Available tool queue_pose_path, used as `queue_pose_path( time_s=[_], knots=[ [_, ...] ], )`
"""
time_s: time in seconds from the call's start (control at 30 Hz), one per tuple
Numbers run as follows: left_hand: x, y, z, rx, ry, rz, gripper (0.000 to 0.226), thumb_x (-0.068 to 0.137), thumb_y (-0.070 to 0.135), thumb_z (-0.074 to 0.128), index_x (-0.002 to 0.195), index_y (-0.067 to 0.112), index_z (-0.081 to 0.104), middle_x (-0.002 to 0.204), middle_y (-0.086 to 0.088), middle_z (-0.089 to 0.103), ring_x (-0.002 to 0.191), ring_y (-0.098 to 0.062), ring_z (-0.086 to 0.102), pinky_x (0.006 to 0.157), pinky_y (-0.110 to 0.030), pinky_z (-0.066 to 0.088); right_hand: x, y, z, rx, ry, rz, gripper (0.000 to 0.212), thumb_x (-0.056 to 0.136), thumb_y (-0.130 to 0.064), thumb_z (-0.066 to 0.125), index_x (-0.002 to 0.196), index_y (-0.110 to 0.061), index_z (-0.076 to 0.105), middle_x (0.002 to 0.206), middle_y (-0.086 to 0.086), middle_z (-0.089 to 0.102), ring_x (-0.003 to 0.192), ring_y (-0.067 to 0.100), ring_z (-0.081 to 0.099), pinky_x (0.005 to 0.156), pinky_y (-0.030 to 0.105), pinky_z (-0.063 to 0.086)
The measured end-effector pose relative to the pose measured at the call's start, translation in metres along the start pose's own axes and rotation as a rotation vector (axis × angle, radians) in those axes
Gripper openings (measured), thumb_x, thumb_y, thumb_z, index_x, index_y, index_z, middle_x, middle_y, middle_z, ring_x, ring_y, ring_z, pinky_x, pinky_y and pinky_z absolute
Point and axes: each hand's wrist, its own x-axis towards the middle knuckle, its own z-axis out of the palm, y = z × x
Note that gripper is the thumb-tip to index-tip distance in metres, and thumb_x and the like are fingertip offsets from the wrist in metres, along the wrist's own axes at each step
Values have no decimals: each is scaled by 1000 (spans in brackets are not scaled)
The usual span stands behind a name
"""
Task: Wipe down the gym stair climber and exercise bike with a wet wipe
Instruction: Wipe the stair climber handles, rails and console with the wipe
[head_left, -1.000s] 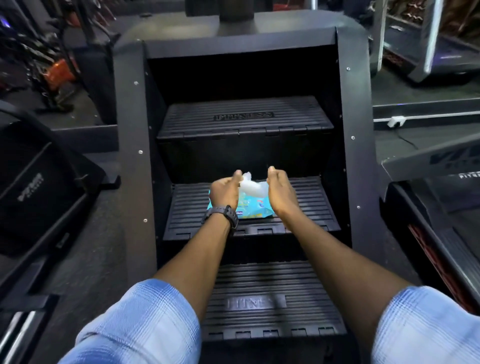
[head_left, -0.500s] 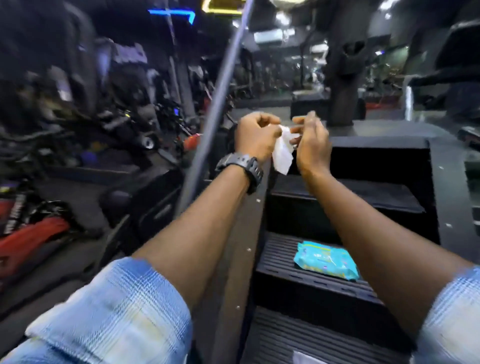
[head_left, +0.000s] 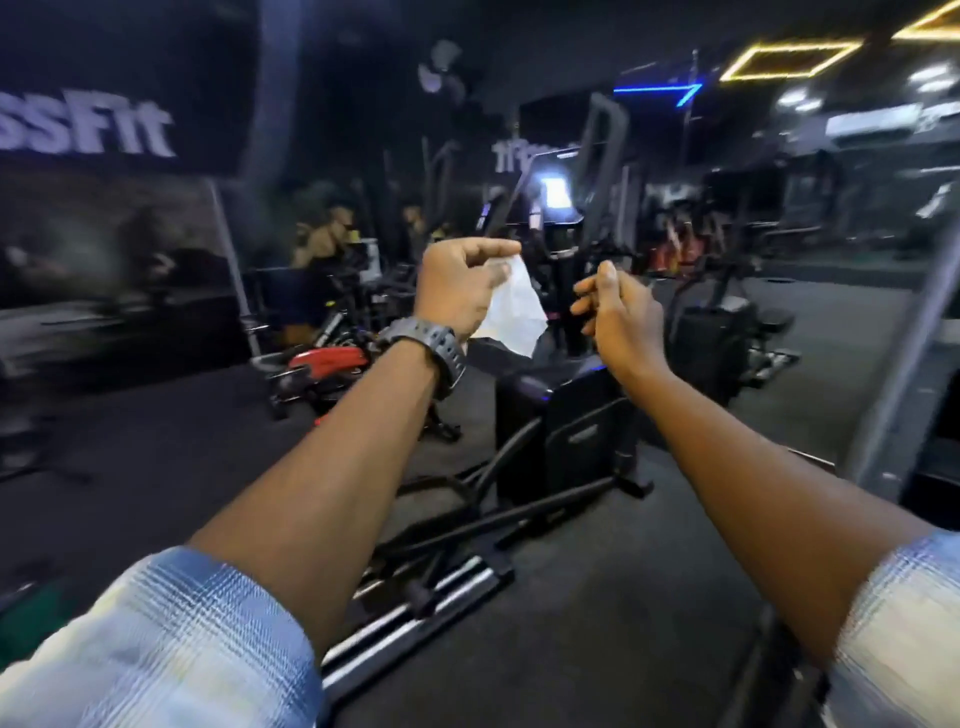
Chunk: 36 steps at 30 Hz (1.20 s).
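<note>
Task status: early — the wet wipe (head_left: 514, 312) is in hand, but it touches no machine; judged from this, all wiping remains. The left hand (head_left: 460, 291) pinches the wipe's top edge between thumb and fingers (head_left: 501, 270); it hangs below them, white, crumpled, partly unfolded. The right hand (head_left: 621, 317) — fingers loosely curled, empty — hovers just beside it.
</note>
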Motion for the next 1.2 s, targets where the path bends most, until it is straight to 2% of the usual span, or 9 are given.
queue_pose_path(
  time_s=[0.17,0.3,0.47,0.6,0.77,0.87,1.0,1.13,1.2],
  knots=[
    [20,-48,-94,48,27,-46,28,79,-4,73,103,10,72,98,-2,71,88,-11,66,87,-27,56,6,20,96,-3,-113,29,45,102,-47,35,78,-23,65,72,1,71,57,15,60,66,42,53],
    [54,-96,-114,61,2,-67,39,69,-8,78,97,19,72,101,-4,72,91,-18,67,86,-33,58,33,56,151,-39,-104,33,45,104,-44,34,79,-23,65,70,-2,69,56,13,61,71,43,57],
    [126,-155,-100,87,-100,-32,56,67,-13,77,119,4,65,87,5,63,76,0,59,73,-15,52,91,104,201,-57,-56,57,46,102,-47,34,78,-25,65,71,-1,71,66,18,67,73,49,57],
    [191,-193,-83,26,-110,-29,57,67,-14,78,120,1,63,85,7,64,65,10,60,66,-11,51,141,124,227,-125,-10,59,47,101,-49,33,79,-25,66,70,-4,71,70,18,67,79,49,55],
    [264,-247,-50,-136,-133,-76,48,67,-15,77,111,-1,67,82,-2,68,66,-2,63,66,-21,56,193,152,252,-168,29,34,47,105,-43,34,81,-18,68,68,-3,69,59,12,63,66,38,53],
    [310,-287,-30,-200,-148,-73,36,68,-10,78,100,5,71,85,-7,71,72,-12,65,73,-31,59,225,174,267,-185,62,41,46,105,-42,34,77,-23,66,70,-1,70,61,14,64,63,34,52],
    [377,-344,-14,-245,-170,-38,26,72,-5,77,88,15,70,85,-5,71,76,-15,64,79,-36,57,277,203,295,-201,126,55,46,106,-39,34,83,-16,66,72,0,69,56,8,58,59,24,47],
    [453,-390,-4,-276,-238,-33,21,79,-5,71,87,14,68,93,-17,70,82,-24,65,80,-46,56,341,227,326,-254,205,62,46,106,-41,34,83,-16,66,72,1,70,56,13,59,62,33,48],
    [490,-405,4,-283,-254,-18,17,83,-3,68,89,12,67,96,-16,70,86,-25,65,82,-42,57,370,235,337,-250,233,56,47,106,-42,34,84,-15,66,72,1,69,60,16,60,66,40,51]
  ],
)
